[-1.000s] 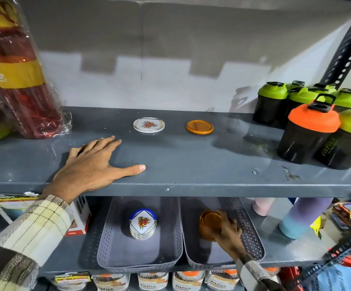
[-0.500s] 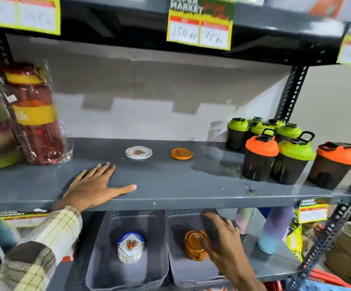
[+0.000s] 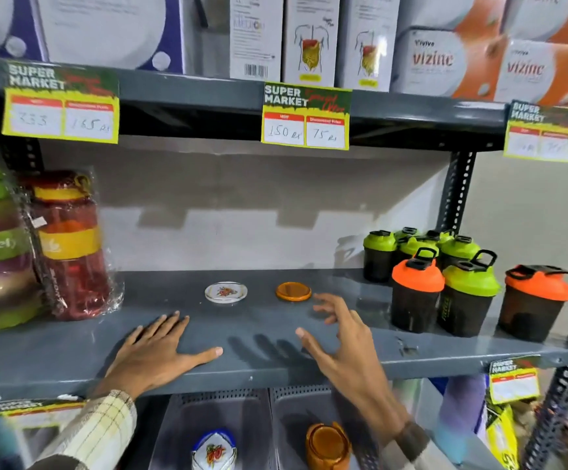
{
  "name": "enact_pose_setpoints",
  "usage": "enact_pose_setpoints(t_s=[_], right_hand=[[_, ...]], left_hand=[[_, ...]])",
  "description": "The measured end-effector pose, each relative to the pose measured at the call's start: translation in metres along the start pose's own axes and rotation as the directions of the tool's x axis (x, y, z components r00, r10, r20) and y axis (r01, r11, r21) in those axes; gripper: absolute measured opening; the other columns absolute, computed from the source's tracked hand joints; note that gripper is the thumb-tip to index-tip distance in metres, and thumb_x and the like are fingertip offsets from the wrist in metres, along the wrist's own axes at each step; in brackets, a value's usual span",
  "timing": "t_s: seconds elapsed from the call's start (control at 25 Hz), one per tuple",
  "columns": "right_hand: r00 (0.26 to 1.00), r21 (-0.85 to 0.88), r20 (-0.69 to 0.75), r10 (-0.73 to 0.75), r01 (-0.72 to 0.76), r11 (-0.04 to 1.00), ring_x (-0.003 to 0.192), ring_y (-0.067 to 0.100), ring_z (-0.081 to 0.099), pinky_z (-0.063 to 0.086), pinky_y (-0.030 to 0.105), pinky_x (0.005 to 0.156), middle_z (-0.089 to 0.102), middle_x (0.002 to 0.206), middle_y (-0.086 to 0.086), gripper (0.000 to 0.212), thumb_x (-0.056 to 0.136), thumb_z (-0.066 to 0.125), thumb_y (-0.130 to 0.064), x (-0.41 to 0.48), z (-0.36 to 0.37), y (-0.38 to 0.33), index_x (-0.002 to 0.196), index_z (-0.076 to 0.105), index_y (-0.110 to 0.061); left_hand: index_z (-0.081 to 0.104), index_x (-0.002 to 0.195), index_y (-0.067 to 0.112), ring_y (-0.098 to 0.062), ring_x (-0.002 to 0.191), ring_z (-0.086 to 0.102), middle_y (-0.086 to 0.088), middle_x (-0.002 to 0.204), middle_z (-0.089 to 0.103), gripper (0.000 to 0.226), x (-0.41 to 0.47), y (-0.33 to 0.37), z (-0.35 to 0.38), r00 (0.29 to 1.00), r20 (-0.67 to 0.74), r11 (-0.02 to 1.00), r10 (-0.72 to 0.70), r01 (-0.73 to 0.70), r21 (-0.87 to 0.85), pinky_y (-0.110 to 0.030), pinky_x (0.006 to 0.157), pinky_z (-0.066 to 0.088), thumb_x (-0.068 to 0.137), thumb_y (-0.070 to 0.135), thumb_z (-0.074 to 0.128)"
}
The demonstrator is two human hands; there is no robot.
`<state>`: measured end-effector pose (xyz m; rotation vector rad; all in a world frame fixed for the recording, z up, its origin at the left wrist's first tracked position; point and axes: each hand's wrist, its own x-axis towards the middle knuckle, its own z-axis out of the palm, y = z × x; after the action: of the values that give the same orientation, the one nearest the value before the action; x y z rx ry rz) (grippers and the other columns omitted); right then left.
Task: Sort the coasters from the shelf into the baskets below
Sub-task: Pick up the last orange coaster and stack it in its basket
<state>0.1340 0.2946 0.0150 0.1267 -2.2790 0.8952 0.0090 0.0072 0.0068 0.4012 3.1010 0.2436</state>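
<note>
Grey shelf [image 3: 275, 334]: right hand [image 3: 347, 347] spread near orange coaster [image 3: 293, 292].

Both hands are bare, with no rings or gloves showing. The left hand [image 3: 155, 356] comes out of a loose checked sleeve [image 3: 97, 432], pale cream crossed by yellow and dark lines, with a wide brown band further up the arm. The right hand [image 3: 347, 354] has a dark cuff [image 3: 411, 439] at its wrist, and below that a paler checked cloth.
</note>
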Motion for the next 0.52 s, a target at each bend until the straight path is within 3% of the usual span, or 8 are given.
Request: enact_pose_setpoints(t_s=[0.12,0.28,0.52], right_hand=[[0.999,0.014,0.033,0.040,-0.040,0.999,0.099,0.010,0.055,0.047,0.028,0.085,0.056,0.110,-0.030,0.052,0.084,0.074,-0.044,0.044,0.020,0.017,0.125,0.042,-0.041],[0.985,-0.049,0.104,0.135,-0.131,0.990,0.114,0.025,0.059,0.050,0.039,0.095,0.067,0.118,0.001,0.074,0.079,0.077,-0.048,0.092,0.047,0.048,0.138,0.039,-0.025],[0.944,-0.281,0.200,0.264,-0.203,0.938,0.133,0.037,0.045,0.030,0.049,0.108,0.058,0.133,0.011,0.094,0.079,0.072,-0.056,0.135,0.070,0.074,0.149,0.018,-0.024]], left_hand=[[0.004,0.161,0.032,-0.007,0.154,-0.005,0.015,0.168,-0.007,0.139,0.001,-0.002,0.001,0.999,-0.033,1.000,-0.004,0.004,0.000,-0.039,0.125,-0.003,0.045,0.109,0.009],[0.006,0.160,0.035,-0.004,0.153,-0.005,0.018,0.167,-0.005,0.137,0.005,-0.005,0.006,0.998,-0.066,1.000,-0.012,0.012,-0.007,-0.039,0.125,-0.002,0.045,0.109,0.010],[0.010,0.159,0.038,-0.002,0.152,-0.005,0.022,0.166,-0.003,0.131,0.005,-0.005,0.006,0.996,-0.086,0.999,-0.024,0.020,-0.047,-0.039,0.123,-0.001,0.049,0.108,0.020]])
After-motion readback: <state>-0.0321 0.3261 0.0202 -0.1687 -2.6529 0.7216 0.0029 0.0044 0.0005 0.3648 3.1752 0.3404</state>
